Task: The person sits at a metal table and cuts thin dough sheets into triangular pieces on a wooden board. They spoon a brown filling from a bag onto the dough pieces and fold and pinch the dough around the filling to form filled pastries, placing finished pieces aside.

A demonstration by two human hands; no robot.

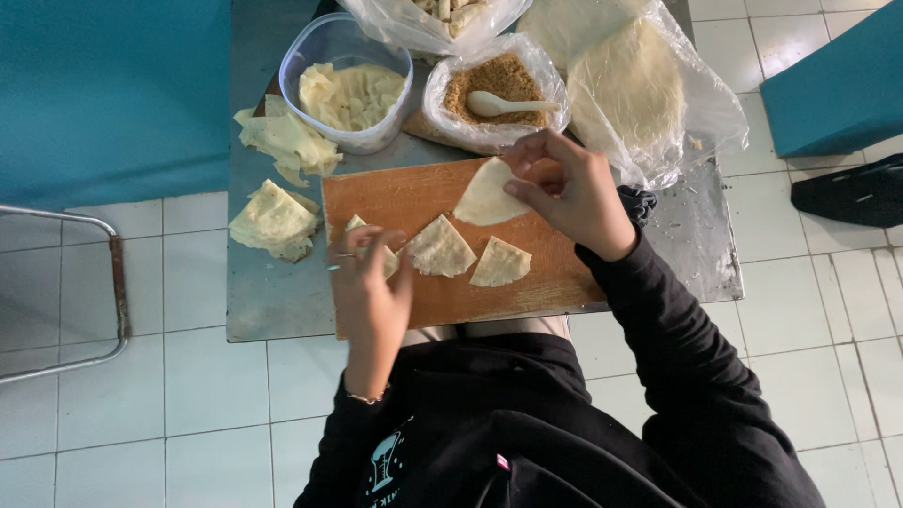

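Right hand (569,193): raised over the far edge of the wooden cutting board (395,198), fingers curled, pinching a pale triangular wrapper piece (484,199) by its upper corner so it hangs just above the board.
Left hand (369,287): resting on the near left part of the board, fingers bent down onto another folded wrapper (388,259) at the board's left side; a ring on one finger, a thin bracelet at the wrist.
On the board: two more folded triangles (440,248), (500,263) lying side by side between the hands, just touching each other.
Tabletop (273,301): grey metal, carrying the board at its near edge.
Left of the board: a loose stack of pale wrapper sheets (273,221), with more scraps (287,141) beyond it.
Clear plastic tub (324,47): behind the board, holding more sheets.
Bag of brown crumbly filling (499,80): beside the tub, a pale spoon (503,105) lying in it.
Large plastic bag (640,94): at the far right, round wrapper sheets inside.
Floor (188,395): white tiles.
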